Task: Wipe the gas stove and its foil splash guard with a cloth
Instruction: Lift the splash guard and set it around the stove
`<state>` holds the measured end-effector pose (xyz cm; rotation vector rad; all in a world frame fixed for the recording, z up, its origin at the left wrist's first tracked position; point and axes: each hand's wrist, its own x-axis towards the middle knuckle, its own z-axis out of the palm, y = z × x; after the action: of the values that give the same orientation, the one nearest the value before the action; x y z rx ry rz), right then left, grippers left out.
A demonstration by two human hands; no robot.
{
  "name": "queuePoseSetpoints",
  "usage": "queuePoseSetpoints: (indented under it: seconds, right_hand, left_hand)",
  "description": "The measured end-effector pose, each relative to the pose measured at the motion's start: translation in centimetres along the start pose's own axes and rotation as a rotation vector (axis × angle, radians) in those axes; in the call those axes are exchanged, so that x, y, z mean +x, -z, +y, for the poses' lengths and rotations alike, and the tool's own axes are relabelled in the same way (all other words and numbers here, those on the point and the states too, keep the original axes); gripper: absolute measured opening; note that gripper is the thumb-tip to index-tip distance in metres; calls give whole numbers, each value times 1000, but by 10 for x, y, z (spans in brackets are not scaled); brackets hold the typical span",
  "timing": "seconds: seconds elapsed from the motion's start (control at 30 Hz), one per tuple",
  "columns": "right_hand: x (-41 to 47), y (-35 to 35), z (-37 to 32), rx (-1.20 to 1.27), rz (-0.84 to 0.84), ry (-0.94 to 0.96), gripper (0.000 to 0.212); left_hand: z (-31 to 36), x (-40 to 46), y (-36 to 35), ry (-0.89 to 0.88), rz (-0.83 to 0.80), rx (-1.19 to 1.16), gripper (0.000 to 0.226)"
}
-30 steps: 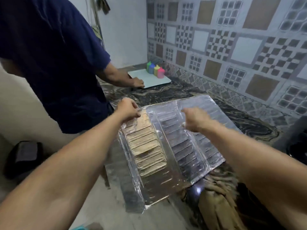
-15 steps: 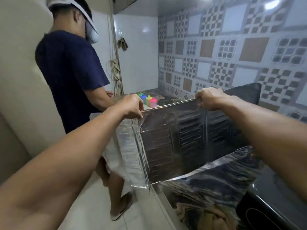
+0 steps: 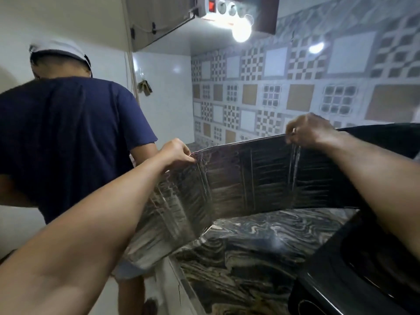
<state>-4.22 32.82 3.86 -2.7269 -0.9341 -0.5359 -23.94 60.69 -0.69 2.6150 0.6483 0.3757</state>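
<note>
The foil splash guard (image 3: 238,185) stands upright on the marbled counter, its ribbed panels mirroring the dark stone. My left hand (image 3: 176,153) pinches its top edge at the left fold. At the right fold, my right hand (image 3: 306,131) grips the same top edge. A further panel runs on behind my right arm. The black glass gas stove (image 3: 354,276) fills the lower right, just in front of the guard. No cloth is in view.
Another person in a navy shirt (image 3: 68,142) stands close on the left, back turned, beside the counter's edge. The marbled counter (image 3: 250,246) lies between guard and stove. Patterned wall tiles (image 3: 295,87) rise behind. A power strip (image 3: 225,6) and lit bulb (image 3: 242,30) hang overhead.
The guard lay flat on the counter a second ago; both hands lifted it by its top edge and stood it upright. My view tilted upward, and the other person turned away.
</note>
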Motion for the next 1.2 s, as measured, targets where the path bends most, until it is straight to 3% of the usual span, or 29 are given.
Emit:
queuePoseSetpoints:
  seconds: [0.17,0.33,0.43,0.53,0.67,0.93,1.1,1.2]
  right_hand:
    - [-8,26,48,-11,59,-115,19]
    - [-33,52,101,-80,136,-222,23]
    - [-45,66,130,-123,195,-238,27]
    - [-56,76,157,-147,220,-265,27]
    - [-70,84,193,-171,245,-298,22]
    - [-94,92,258,-163,78,-337,17]
    - [-107,89,291,-158,-14,-360,11]
    - [-115,82,310,-117,-62,-394,17]
  left_hand:
    - [40,18,-24,-24,-60,-213,21]
    - [76,32,-48,-45,-207,-131,13]
    - [110,42,-60,-67,-141,-131,13]
    - [149,54,-73,-104,-25,-142,29]
    - [195,60,-91,-152,-66,-154,30]
    - [262,71,-133,-198,-95,-174,6]
    - [296,79,-163,-242,-192,-95,21]
    - [316,78,-184,-279,-241,-95,15]
